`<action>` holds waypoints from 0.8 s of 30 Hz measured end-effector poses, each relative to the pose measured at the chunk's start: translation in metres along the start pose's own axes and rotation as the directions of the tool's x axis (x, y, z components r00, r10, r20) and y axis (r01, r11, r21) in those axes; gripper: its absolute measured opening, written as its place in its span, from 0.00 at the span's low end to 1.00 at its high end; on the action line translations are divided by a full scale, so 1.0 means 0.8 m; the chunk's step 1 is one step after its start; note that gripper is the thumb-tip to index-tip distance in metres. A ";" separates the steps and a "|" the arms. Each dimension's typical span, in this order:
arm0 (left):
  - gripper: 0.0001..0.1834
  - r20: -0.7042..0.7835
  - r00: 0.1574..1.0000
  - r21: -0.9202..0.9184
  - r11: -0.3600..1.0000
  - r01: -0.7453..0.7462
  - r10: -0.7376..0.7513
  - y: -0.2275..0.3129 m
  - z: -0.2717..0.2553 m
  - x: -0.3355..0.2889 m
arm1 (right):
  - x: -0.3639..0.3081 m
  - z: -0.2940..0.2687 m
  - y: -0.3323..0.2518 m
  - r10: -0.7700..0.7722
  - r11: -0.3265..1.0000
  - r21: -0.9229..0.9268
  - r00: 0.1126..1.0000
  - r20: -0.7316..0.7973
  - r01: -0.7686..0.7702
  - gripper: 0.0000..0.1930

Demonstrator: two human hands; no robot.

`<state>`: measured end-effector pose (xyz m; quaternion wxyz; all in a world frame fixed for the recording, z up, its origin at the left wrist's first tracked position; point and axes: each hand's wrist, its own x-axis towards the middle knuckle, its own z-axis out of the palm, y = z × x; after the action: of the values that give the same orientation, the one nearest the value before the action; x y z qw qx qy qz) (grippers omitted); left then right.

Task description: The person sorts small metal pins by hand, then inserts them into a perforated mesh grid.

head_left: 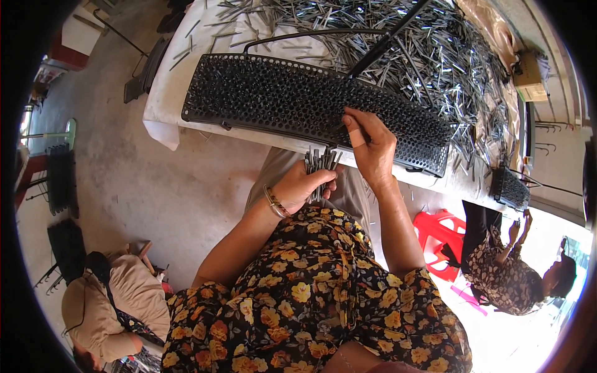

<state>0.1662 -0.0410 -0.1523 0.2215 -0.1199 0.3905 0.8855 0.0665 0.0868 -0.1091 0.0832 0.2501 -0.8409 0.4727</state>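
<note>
My left hand (307,186) is wrapped round a bundle of thin dark metal strips (320,160), their ends standing up above the fingers. To its right, my right hand (375,146) is raised against the front of a black perforated rack (407,153). Thumb and fingers there are pinched together at the holes; what sits between the tips is too small to make out. A pale bandage (356,137) wraps one finger of that hand. Many holes of the long rack are filled with dark pieces, while bare holes show along its lower part.
The rack leans on a table (163,112) with a pale cover, a large heap of loose strips (435,56) behind it. A black bar (388,40) rises over it. Right: a smaller rack (511,189), a red stool (440,233) and a person (507,273). Another person (118,304) is lower left.
</note>
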 end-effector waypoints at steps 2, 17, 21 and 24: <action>0.09 -0.027 1.000 -0.015 1.000 0.001 -0.001 0.004 0.006 -0.005 | -0.003 0.004 0.000 -0.062 0.998 0.016 0.998 0.000 0.062 0.08; 0.09 -0.035 0.999 -0.065 0.997 -0.043 0.041 0.016 0.008 -0.012 | -0.007 -0.018 -0.014 0.020 0.997 0.072 0.969 0.248 -0.039 0.07; 0.10 -0.038 0.996 -0.029 0.996 -0.085 0.084 0.018 0.015 -0.012 | -0.015 -0.026 -0.002 0.203 0.919 0.208 0.855 0.478 -0.335 0.08; 0.10 -0.048 0.995 -0.041 0.995 -0.095 0.093 0.013 0.012 -0.007 | -0.017 -0.029 0.000 0.292 0.861 0.287 0.869 0.398 -0.421 0.08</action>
<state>0.1659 -0.0414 -0.1371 0.1679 -0.1265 0.3814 0.9002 0.0758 0.1105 -0.1015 -0.2020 0.1767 -0.7716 0.5767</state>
